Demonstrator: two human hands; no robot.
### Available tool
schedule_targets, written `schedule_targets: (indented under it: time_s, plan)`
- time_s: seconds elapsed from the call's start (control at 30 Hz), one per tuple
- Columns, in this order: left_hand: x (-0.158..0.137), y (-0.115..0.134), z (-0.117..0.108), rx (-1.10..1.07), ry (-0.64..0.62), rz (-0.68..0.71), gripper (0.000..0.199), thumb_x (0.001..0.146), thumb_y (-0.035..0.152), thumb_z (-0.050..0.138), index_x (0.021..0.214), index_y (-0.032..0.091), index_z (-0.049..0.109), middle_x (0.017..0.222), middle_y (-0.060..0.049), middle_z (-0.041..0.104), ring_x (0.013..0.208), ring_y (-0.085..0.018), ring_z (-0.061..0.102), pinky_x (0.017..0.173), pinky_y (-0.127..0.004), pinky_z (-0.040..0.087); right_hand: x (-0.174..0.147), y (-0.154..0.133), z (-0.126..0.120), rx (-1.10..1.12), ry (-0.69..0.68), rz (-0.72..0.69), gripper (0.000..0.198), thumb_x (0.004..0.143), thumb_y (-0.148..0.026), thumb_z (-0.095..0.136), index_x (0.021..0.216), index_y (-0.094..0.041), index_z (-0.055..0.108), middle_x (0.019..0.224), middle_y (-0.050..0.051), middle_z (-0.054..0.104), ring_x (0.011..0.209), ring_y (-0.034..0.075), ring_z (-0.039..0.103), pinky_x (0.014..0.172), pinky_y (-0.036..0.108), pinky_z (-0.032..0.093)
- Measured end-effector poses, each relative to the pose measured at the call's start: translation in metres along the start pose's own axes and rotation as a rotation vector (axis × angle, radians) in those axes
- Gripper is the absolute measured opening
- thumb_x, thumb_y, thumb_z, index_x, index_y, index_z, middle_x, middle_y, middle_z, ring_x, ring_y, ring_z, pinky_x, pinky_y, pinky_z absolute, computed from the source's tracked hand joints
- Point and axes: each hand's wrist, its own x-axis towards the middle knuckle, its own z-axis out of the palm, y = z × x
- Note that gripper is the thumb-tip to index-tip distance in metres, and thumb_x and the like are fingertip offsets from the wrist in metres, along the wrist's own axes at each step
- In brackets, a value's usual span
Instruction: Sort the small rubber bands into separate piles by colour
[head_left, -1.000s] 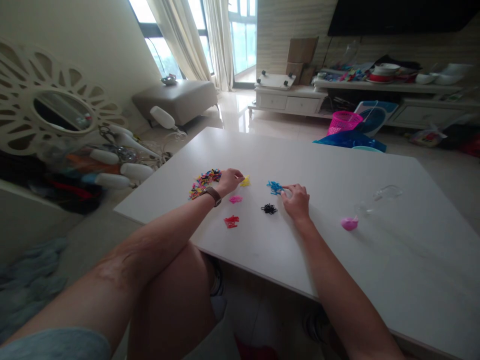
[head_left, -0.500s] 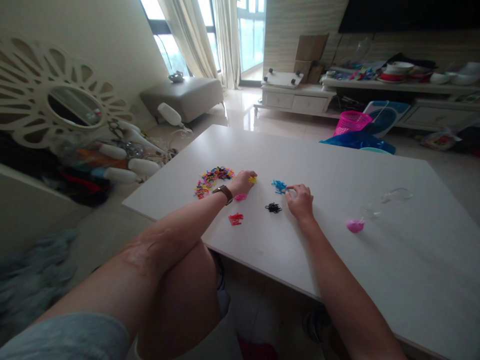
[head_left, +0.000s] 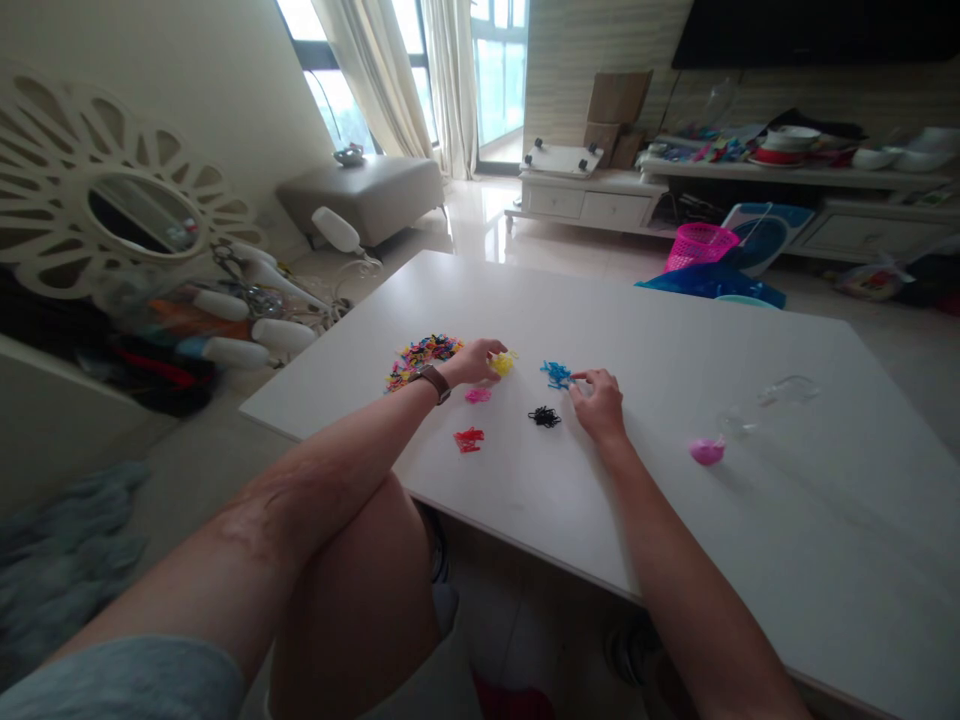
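Note:
My left hand (head_left: 474,362) is at a small pile of yellow rubber bands (head_left: 503,365), fingers apart beside it. My right hand (head_left: 598,400) rests at the right edge of a blue rubber band pile (head_left: 556,375), its curved fingers apart, fingertips close to the bands. Nearer me lie a black rubber band pile (head_left: 544,417), a pink pile (head_left: 478,396) and a red pile (head_left: 469,440). Behind my left wrist, a curved heap of mixed-colour bands (head_left: 427,350) is partly hidden by my arm.
All the piles lie on a white table (head_left: 525,490). To the right are a pink lump (head_left: 707,452), perhaps a small bag, and clear plastic pieces (head_left: 787,390). Beyond the table's far edge stand a pink basket (head_left: 701,245) and a blue plastic sheet (head_left: 712,282).
My left hand has drawn back slightly to the left, uncovering more of the yellow and pink piles. My right hand stays by the blue pile. The view has shifted slightly.

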Motion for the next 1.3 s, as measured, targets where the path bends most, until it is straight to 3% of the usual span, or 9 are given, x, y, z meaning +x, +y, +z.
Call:
schedule_targets:
  time_s: [0.27,0.43,0.57,0.73,0.83,0.97,1.07,1.17,1.3]
  plan:
    - [0.002,-0.002,-0.001,-0.023,0.016,-0.010,0.055,0.060,0.005,0.074,0.114,0.014,0.071,0.108,-0.010,0.072,0.097,-0.021,0.067,0.077,-0.027,0.056,0.001,0.004,0.001,0.033,0.005,0.005,0.022,0.082,-0.032,0.056,0.093,-0.022,0.071,0.102,0.010,0.067,0.100,0.029,0.057,0.096,0.047,0.046]
    - [-0.003,-0.003,-0.007,-0.039,0.024,-0.073,0.052,0.056,0.013,0.082,0.107,0.015,0.071,0.102,-0.008,0.071,0.081,-0.018,0.066,0.068,-0.028,0.055,0.002,0.006,0.003,0.043,0.004,0.005,0.022,0.081,-0.032,0.056,0.094,-0.022,0.071,0.102,0.010,0.067,0.099,0.029,0.057,0.095,0.047,0.046]
    - [-0.006,0.004,0.002,-0.044,0.040,-0.109,0.052,0.058,0.014,0.082,0.108,0.015,0.069,0.091,-0.005,0.069,0.077,-0.017,0.064,0.066,-0.027,0.054,0.002,0.006,0.002,0.055,0.005,0.009,0.022,0.081,-0.032,0.056,0.093,-0.022,0.071,0.102,0.010,0.068,0.097,0.028,0.058,0.096,0.047,0.046]
    - [-0.005,0.014,0.012,0.030,0.130,-0.088,0.045,0.065,0.011,0.074,0.110,0.015,0.069,0.100,-0.008,0.069,0.084,-0.019,0.065,0.075,-0.029,0.055,0.002,0.004,0.001,0.067,-0.004,0.022,0.022,0.080,-0.033,0.056,0.092,-0.022,0.072,0.102,0.010,0.068,0.098,0.029,0.058,0.098,0.048,0.045]
    - [-0.005,0.012,0.010,0.085,0.137,-0.012,0.048,0.066,0.019,0.078,0.113,0.016,0.069,0.115,-0.011,0.066,0.102,-0.024,0.064,0.092,-0.036,0.054,0.002,0.004,0.000,0.066,-0.007,0.029,0.022,0.080,-0.033,0.056,0.092,-0.022,0.072,0.103,0.010,0.068,0.099,0.029,0.058,0.098,0.048,0.045]
    - [-0.006,0.010,0.008,0.133,0.020,0.097,0.073,0.071,0.027,0.077,0.140,0.017,0.057,0.140,-0.014,0.058,0.137,-0.029,0.047,0.115,-0.040,0.040,0.002,0.004,0.001,0.060,-0.010,0.026,0.022,0.080,-0.033,0.056,0.092,-0.022,0.072,0.102,0.010,0.068,0.099,0.029,0.058,0.097,0.047,0.046]
    - [-0.007,0.014,0.012,0.176,-0.115,0.085,0.081,0.077,0.033,0.073,0.152,0.017,0.046,0.158,-0.015,0.043,0.151,-0.029,0.031,0.123,-0.040,0.028,0.002,0.004,0.001,0.062,-0.006,0.020,0.022,0.080,-0.033,0.056,0.092,-0.022,0.072,0.102,0.010,0.068,0.099,0.028,0.058,0.097,0.047,0.046]
    - [-0.005,0.018,0.016,0.241,-0.169,0.056,0.076,0.081,0.038,0.069,0.152,0.019,0.047,0.163,-0.014,0.037,0.153,-0.030,0.027,0.125,-0.043,0.024,0.002,0.004,0.001,0.067,-0.007,0.023,0.023,0.080,-0.033,0.056,0.092,-0.022,0.072,0.102,0.010,0.068,0.098,0.028,0.059,0.097,0.047,0.046]
    - [-0.004,0.021,0.015,0.266,-0.140,0.072,0.059,0.082,0.037,0.067,0.138,0.020,0.060,0.150,-0.013,0.051,0.140,-0.029,0.047,0.117,-0.038,0.037,0.002,0.005,0.000,0.084,-0.011,0.037,0.024,0.078,-0.035,0.056,0.091,-0.022,0.072,0.101,0.010,0.068,0.097,0.028,0.059,0.097,0.046,0.046]
